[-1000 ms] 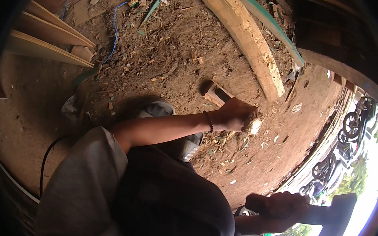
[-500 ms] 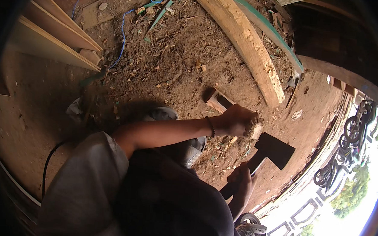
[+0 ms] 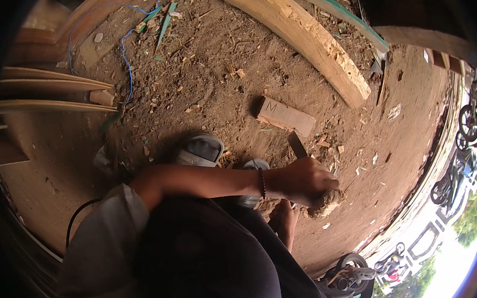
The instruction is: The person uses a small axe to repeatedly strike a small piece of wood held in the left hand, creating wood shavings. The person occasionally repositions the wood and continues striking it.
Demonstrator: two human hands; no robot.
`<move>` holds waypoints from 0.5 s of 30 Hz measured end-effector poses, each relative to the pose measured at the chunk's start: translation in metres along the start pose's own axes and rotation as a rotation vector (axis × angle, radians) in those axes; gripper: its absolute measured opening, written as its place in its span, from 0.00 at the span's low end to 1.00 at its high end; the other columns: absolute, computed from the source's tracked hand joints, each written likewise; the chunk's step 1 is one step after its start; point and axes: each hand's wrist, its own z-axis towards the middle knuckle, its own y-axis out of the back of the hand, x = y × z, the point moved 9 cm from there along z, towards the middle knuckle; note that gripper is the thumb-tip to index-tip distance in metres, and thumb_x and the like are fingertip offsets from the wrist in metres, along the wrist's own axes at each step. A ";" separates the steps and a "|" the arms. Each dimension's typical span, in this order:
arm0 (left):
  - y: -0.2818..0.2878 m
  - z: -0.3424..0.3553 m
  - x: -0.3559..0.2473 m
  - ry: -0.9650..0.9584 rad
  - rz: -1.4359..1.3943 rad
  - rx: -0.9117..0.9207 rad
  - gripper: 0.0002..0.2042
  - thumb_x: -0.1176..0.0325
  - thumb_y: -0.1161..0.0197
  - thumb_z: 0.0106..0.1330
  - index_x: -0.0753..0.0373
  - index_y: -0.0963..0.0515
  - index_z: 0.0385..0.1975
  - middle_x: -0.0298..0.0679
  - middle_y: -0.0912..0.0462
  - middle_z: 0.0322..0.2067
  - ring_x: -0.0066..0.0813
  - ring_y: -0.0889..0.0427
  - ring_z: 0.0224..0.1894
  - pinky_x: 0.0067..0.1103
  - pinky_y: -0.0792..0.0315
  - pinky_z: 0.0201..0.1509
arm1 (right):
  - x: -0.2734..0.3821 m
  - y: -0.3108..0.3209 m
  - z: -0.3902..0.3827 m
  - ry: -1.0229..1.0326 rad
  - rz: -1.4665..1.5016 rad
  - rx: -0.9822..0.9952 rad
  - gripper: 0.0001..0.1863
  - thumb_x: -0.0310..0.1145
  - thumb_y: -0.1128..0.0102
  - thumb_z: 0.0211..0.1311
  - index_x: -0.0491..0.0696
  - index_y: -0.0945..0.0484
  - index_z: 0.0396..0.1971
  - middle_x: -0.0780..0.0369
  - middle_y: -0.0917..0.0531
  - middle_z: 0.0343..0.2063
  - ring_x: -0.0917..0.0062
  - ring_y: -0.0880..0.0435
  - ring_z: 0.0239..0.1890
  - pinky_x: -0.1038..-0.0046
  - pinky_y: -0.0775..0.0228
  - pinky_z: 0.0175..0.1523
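My left hand [image 3: 304,179] reaches across from the left, closed around a chisel. The chisel's dark flat blade [image 3: 297,145] points away from me, its tip close to the near edge of a reddish wooden block [image 3: 286,116] on the ground. At the other end, its pale handle [image 3: 327,203] is frayed and mushroomed. Below my left wrist is my right hand [image 3: 284,221], closed on the hatchet seen in the earlier frame. Only a small glint shows there now; the hatchet's head is hidden behind my left hand and forearm.
A thick curved timber [image 3: 309,42] lies beyond the block, with a green-edged board [image 3: 348,17] behind it. Thin panels [image 3: 58,93] stand at left near a blue string [image 3: 127,57]. Wood chips litter the dirt. My sandalled foot [image 3: 200,149] is close by; motorbikes [image 3: 350,276] stand at right.
The view has shifted. My left hand has drawn the chisel back toward me, uncovering the block. The hatchet head, plainly visible right of my left hand before, has gone behind it.
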 end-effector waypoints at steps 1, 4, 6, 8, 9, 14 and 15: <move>-0.005 0.000 -0.002 0.019 -0.013 0.015 0.20 0.76 0.37 0.33 0.64 0.23 0.33 0.36 0.21 0.24 0.34 0.20 0.26 0.28 0.27 0.28 | 0.004 -0.001 0.003 0.047 -0.060 -0.006 0.11 0.34 0.43 0.60 0.45 0.31 0.21 0.64 0.30 0.14 0.78 0.30 0.13 0.75 0.37 0.18; -0.018 -0.005 0.000 0.073 -0.037 0.101 0.18 0.74 0.36 0.36 0.64 0.23 0.34 0.37 0.21 0.24 0.35 0.18 0.25 0.28 0.25 0.26 | 0.011 -0.005 0.010 0.152 -0.104 0.016 0.11 0.35 0.42 0.58 0.43 0.28 0.25 0.62 0.27 0.16 0.76 0.27 0.15 0.73 0.35 0.21; -0.022 -0.013 0.008 0.166 -0.077 0.174 0.17 0.72 0.35 0.38 0.65 0.23 0.33 0.39 0.21 0.24 0.36 0.17 0.26 0.28 0.24 0.27 | 0.018 -0.006 0.012 0.272 -0.249 0.021 0.11 0.35 0.42 0.58 0.41 0.25 0.28 0.61 0.25 0.17 0.75 0.25 0.17 0.72 0.33 0.24; -0.021 -0.018 0.014 0.216 -0.083 0.264 0.15 0.70 0.32 0.44 0.65 0.23 0.34 0.38 0.19 0.27 0.35 0.16 0.27 0.27 0.23 0.29 | 0.023 -0.005 0.013 0.400 -0.406 0.006 0.13 0.36 0.41 0.57 0.40 0.23 0.30 0.59 0.23 0.19 0.73 0.24 0.19 0.72 0.31 0.26; -0.014 -0.019 0.016 0.225 -0.070 0.278 0.14 0.69 0.31 0.46 0.65 0.23 0.34 0.38 0.18 0.28 0.34 0.16 0.27 0.26 0.23 0.28 | 0.021 -0.002 0.016 0.411 -0.469 -0.020 0.14 0.36 0.41 0.57 0.39 0.22 0.31 0.59 0.22 0.19 0.73 0.23 0.20 0.71 0.30 0.27; 0.101 0.011 0.047 0.289 0.253 -0.147 0.10 0.63 0.35 0.64 0.57 0.24 0.22 0.29 0.23 0.21 0.18 0.26 0.20 0.16 0.31 0.21 | 0.003 0.014 0.030 0.330 -0.627 -0.162 0.16 0.37 0.41 0.55 0.37 0.28 0.21 0.57 0.24 0.13 0.75 0.24 0.19 0.66 0.32 0.27; 0.131 0.000 0.078 0.636 0.079 -0.292 0.13 0.64 0.34 0.63 0.54 0.27 0.17 0.26 0.31 0.12 0.16 0.33 0.13 0.15 0.36 0.18 | 0.005 0.011 0.030 0.386 -0.570 -0.155 0.16 0.36 0.40 0.58 0.44 0.30 0.16 0.65 0.27 0.10 0.82 0.27 0.12 0.74 0.36 0.19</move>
